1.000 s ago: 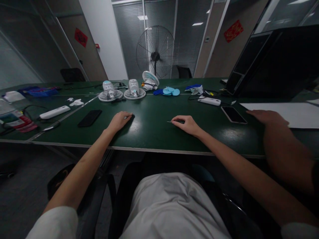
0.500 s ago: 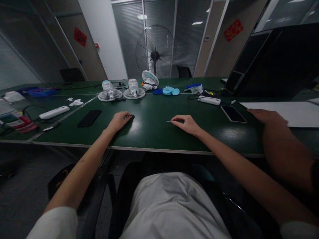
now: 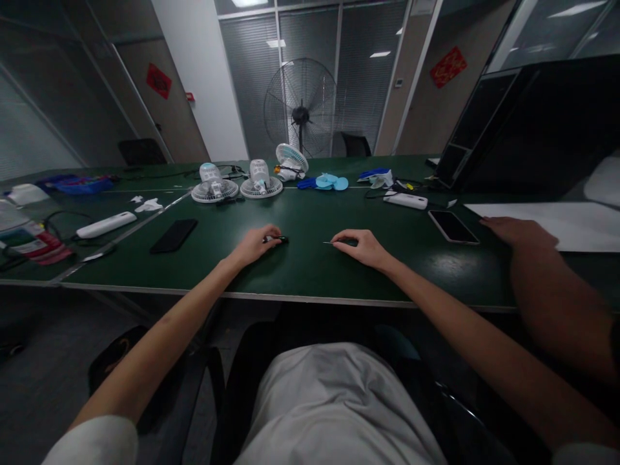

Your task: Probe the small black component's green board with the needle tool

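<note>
My left hand [image 3: 254, 246] is closed around a small dark handle-like piece [image 3: 283, 239], whose black end with a hint of green sticks out past the fingers. The rest of that piece is hidden in the grip. To its right, my right hand [image 3: 364, 248] pinches a thin metal rod [image 3: 327, 243] between thumb and fingertips, its free end pointing left. Both hands are low over the green table [image 3: 300, 274]. A gap separates the dark piece from the rod's end.
Small white fans [image 3: 214, 187] and light-blue fan blades [image 3: 331, 181] lie toward the back. A black phone [image 3: 174, 236] is on the left, another phone [image 3: 454, 227] on the right. Beside white paper [image 3: 591, 226] rests another person's hand [image 3: 520, 231]. A large black monitor [image 3: 552, 129] stands right.
My left hand has moved right with the dark piece, closer to the rod. My right hand holds about the same place. The view has tilted slightly upward.
</note>
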{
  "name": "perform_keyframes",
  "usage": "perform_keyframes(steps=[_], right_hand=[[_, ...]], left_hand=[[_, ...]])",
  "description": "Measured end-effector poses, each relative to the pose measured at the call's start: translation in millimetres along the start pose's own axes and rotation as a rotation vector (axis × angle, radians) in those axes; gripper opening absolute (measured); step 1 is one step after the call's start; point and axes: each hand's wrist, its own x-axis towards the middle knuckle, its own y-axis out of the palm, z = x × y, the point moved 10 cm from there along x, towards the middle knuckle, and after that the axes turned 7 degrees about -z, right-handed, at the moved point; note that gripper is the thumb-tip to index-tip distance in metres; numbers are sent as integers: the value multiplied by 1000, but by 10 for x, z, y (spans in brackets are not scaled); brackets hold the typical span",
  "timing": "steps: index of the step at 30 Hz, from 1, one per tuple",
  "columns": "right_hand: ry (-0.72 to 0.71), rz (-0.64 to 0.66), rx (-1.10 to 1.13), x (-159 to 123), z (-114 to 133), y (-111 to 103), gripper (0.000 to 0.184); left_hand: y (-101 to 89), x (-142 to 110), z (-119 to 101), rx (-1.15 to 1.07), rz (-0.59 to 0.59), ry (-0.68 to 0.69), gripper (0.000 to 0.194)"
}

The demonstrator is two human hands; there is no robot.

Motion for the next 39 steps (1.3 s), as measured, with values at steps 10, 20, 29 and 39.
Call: perform_keyframes(steps=[10, 20, 29, 39], right_hand=[[-26, -56, -79, 2, -8, -30, 21], [-19, -44, -124, 9, -65, -2, 20], [-38, -28, -139, 16, -56, 21, 21], [-8, -76, -26, 27, -6, -44, 27]], left_hand=[[654, 289, -848, -158, 112, 154, 15], [669, 290, -829, -200, 119, 164, 28], [683, 352, -794, -192, 115, 255, 29], [736, 367, -758, -178, 140, 303, 31]])
